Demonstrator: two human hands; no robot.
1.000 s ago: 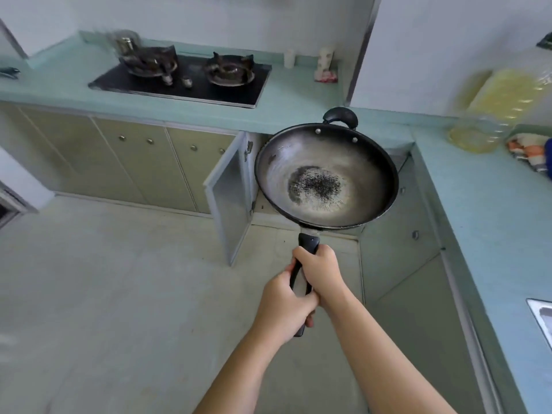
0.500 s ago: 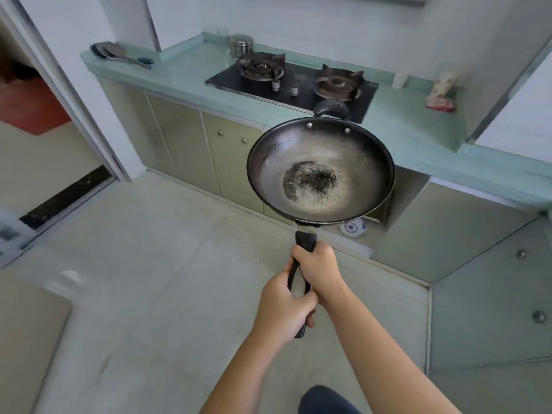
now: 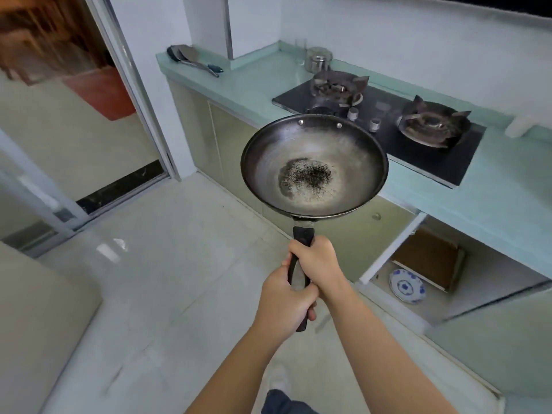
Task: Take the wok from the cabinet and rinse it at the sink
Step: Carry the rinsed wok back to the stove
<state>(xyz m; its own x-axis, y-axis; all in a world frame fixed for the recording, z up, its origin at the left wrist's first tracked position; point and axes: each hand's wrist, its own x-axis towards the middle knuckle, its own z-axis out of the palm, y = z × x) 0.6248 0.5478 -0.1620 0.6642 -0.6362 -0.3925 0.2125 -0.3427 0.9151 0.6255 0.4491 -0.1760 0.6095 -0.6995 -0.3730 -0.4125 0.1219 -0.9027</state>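
A dark metal wok (image 3: 313, 165) with a speckled black patch at its bottom hangs level in front of me, above the floor beside the stove counter. Its long black handle points toward me. My right hand (image 3: 316, 262) grips the handle nearer the bowl and my left hand (image 3: 283, 306) grips it lower down, near its end. At the right, the open cabinet (image 3: 424, 264) under the counter shows a blue-patterned plate (image 3: 406, 285) and a brown board. No sink is in view.
A two-burner gas stove (image 3: 388, 121) sits on the pale green counter (image 3: 248, 91), with a steel canister (image 3: 318, 58) behind it and spatulas (image 3: 194, 59) at the counter's left end. A sliding doorway (image 3: 119, 180) stands at the left. Pale tiled floor (image 3: 167, 264) lies below.
The view has swung left across the kitchen: the sink corner and oil bottle have left the frame and the doorway has come in. Both hands keep the same hold on the wok handle.
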